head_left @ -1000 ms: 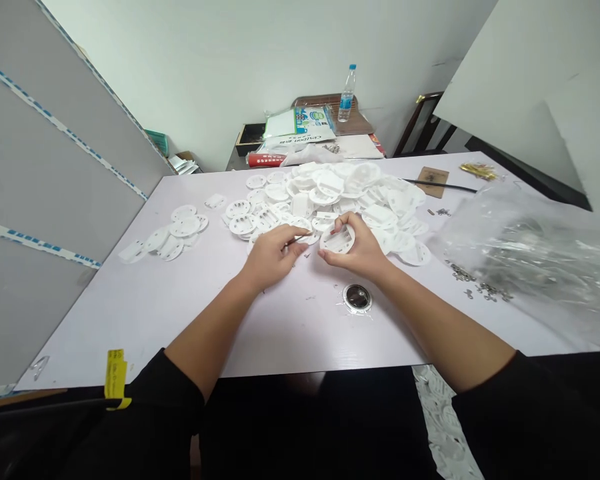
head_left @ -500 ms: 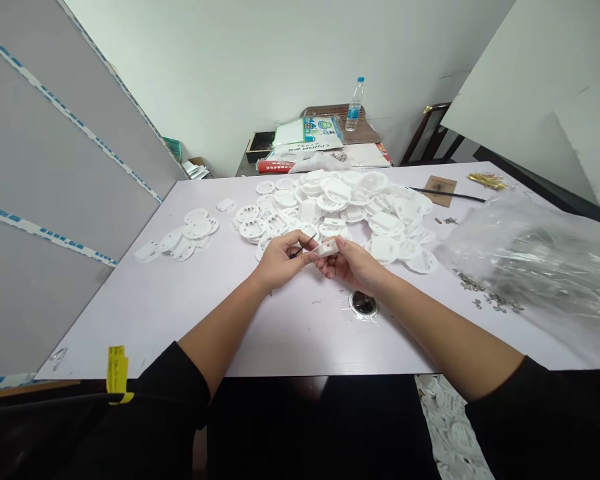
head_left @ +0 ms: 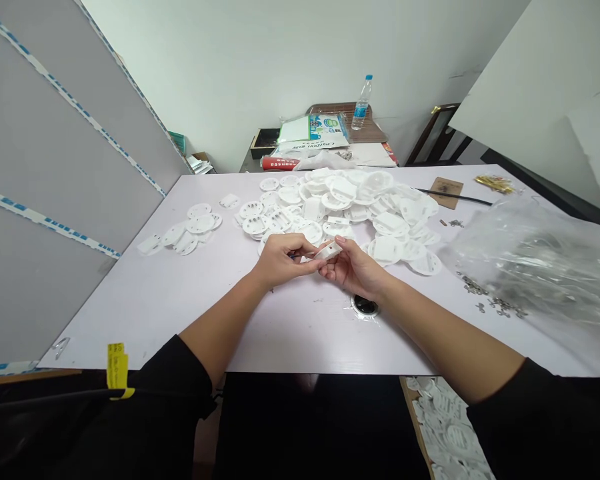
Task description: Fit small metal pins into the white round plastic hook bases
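My right hand (head_left: 356,268) is closed round a small white plastic piece (head_left: 328,251), a block with small holes in its edge, tilted and held just above the table. My left hand (head_left: 285,259) is closed too, its thumb reaching the near left end of that piece. A slim dark tool with a bluish part (head_left: 293,255) shows between the left fingers; most of it is hidden, so its kind is unclear. Just beyond both hands lies a large heap of round white plastic discs (head_left: 340,190), several with slots and raised blocks.
A smaller group of white discs (head_left: 200,223) lies to the left. Near my right forearm is a round black disc in a clear rim (head_left: 365,305). Small metal parts (head_left: 500,305) lie beside a clear plastic bag (head_left: 545,267) at right. A grey panel (head_left: 45,167) borders the left.
The white piece is turned to a steeper tilt between my hands. The tool's thin dark tip, visible before, is now hidden behind the left fingers. The whole view has shifted slightly.
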A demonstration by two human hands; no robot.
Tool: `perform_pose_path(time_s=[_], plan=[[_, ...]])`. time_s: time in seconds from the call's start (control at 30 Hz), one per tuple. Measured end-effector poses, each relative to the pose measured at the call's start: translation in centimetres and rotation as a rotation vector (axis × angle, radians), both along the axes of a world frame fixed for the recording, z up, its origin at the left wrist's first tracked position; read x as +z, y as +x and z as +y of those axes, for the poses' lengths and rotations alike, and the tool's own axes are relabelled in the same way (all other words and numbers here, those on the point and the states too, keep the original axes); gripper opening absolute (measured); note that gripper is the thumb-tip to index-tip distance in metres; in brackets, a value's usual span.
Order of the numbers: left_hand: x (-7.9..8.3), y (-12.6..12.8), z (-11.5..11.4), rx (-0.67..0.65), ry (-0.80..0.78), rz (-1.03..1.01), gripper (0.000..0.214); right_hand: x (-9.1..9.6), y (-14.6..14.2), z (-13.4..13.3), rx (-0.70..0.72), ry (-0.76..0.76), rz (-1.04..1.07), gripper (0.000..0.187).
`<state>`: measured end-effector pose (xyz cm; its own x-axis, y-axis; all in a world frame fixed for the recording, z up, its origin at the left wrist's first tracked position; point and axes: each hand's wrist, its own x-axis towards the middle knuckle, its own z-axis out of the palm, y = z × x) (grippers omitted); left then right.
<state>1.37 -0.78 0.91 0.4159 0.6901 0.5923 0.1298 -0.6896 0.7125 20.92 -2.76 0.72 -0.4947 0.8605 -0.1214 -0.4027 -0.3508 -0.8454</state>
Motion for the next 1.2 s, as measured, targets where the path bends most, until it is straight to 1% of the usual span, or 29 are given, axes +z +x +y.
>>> perform_pose_path(time_s=[0.13,0.23,0.33,0.43,0.5,0.6,0.67,0.73,0.8,0.83,1.0,1.1,1.2], plan=[[0.0,0.3,0.0,0.093,0.166,0.032,0.016,-0.2,-0.2,0.0,-0.015,0.017,0.012,0.046],[-0.3,0.5,0.1,0.145,0.286,0.063,0.011,-0.2,-0.5,-0.1,-0.038,-0.008,0.055,0.04],[-0.7,0.6,0.2,0.193,0.404,0.093,0.011,0.0,-0.6,-0.2,-0.072,-0.034,0.082,0.035],[-0.9,0.3,0.7,0.22,0.467,0.16,0.013,-0.1,-0.3,-0.2,-0.127,0.003,0.012,0.035],[-0.9,-0.3,1.1,0.244,0.441,0.235,0.015,-0.5,0.1,-0.1,-0.217,0.1,-0.1,0.035],[-0.4,-1.9,1.8,0.3,0.327,0.378,0.015,-1.1,0.8,0.3,-0.329,0.283,-0.257,0.04],[0.0,-3.2,2.1,0.352,0.272,0.534,0.013,-1.4,1.3,0.6,-0.428,0.386,-0.389,0.043],[0.4,-4.3,2.4,0.42,0.234,0.693,0.012,-1.5,1.7,0.8,-0.479,0.454,-0.523,0.047],[0.8,-5.1,2.4,0.462,0.183,0.782,0.013,-1.5,1.9,0.9,-0.506,0.479,-0.569,0.048],[1.0,-5.3,2.4,0.459,0.153,0.799,0.013,-1.5,1.9,0.9,-0.517,0.485,-0.567,0.049],[1.6,-5.2,1.8,0.314,0.034,0.875,0.007,-1.4,1.8,0.8,-0.542,0.526,-0.528,0.047],[1.8,-5.1,1.5,0.316,0.011,0.916,0.012,-1.3,1.9,0.8,-0.551,0.543,-0.541,0.045],[2.0,-5.5,1.5,0.326,0.005,0.943,0.011,-1.2,1.9,0.8,-0.562,0.561,-0.556,0.043]])
